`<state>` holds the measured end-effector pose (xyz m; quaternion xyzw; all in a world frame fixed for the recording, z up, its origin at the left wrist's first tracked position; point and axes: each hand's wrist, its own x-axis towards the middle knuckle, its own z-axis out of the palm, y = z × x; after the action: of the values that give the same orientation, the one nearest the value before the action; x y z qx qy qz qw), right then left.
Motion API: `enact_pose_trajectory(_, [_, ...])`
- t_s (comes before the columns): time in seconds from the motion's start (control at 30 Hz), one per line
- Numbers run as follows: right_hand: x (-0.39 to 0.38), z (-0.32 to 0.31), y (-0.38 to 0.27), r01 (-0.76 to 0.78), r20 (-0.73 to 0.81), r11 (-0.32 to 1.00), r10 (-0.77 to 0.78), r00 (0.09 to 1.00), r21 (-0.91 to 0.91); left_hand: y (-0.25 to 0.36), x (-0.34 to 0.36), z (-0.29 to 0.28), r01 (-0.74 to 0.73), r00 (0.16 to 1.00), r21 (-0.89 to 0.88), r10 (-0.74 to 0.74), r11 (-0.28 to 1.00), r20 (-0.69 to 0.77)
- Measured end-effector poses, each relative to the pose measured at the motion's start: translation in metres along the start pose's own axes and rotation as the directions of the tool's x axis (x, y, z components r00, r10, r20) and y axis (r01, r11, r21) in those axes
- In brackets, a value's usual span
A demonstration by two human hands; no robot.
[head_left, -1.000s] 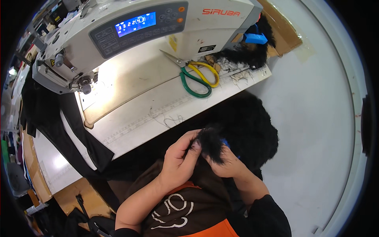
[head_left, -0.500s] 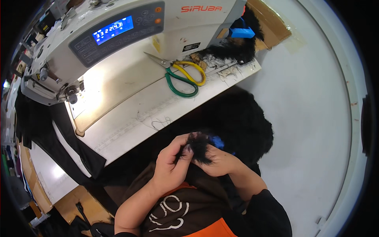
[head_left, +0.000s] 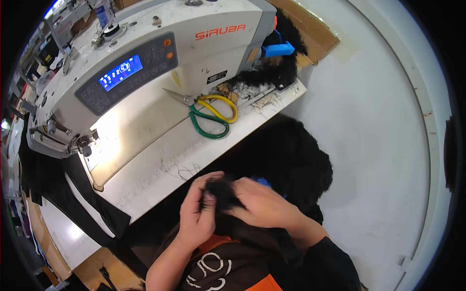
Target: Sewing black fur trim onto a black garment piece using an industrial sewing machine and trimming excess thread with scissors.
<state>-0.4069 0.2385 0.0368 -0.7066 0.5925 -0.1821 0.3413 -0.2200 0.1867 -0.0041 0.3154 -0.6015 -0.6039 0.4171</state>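
Low over my lap, a small piece of black fur fabric [head_left: 222, 193] is pinched between both hands. My left hand [head_left: 198, 213] grips its left side, thumb on the near face and fingers behind. From the other side my right hand [head_left: 264, 203] closes on it, its fingertips partly buried in the pile and blurred. A bit of blue [head_left: 262, 182] shows just beyond the right hand; I cannot make out what it belongs to. A larger mass of black fur [head_left: 301, 160] hangs past the table edge beyond that hand.
A white sewing machine [head_left: 194, 68] with a lit blue display stands ahead. Scissors with green and yellow handles [head_left: 213, 116] lie on its table [head_left: 145, 182] near loose threads. Black cloth [head_left: 92, 208] drapes over the left end. At the back right is a cardboard box [head_left: 318, 36].
My view has shifted, so the machine sits lower and farther left. The hands and fur piece moved slightly left; my right hand now lies flatter across it, covering more of the blue.
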Motion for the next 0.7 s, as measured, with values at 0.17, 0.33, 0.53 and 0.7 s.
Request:
enact_pose_trajectory(0.17, [0.000,-0.019,-0.017,0.235,-0.556,0.960,-0.114,0.823,0.150,0.002,-0.001,-0.003,0.023,1.000,0.111,-0.024,0.994,0.014])
enact_pose_trajectory(0.33, [0.010,0.002,-0.008,0.328,-0.597,0.932,-0.175,0.783,0.156,0.005,-0.004,0.005,-0.011,0.998,0.100,0.006,0.995,0.055])
enact_pose_trajectory(0.53, [0.012,0.009,-0.004,0.308,-0.584,0.931,-0.141,0.799,0.197,0.010,-0.002,0.004,0.034,0.997,0.027,-0.036,0.999,0.073])
enact_pose_trajectory(0.7, [0.014,0.005,0.000,0.332,-0.552,0.933,-0.203,0.809,0.142,0.011,-0.002,0.000,0.106,0.988,0.013,-0.106,0.994,0.116])
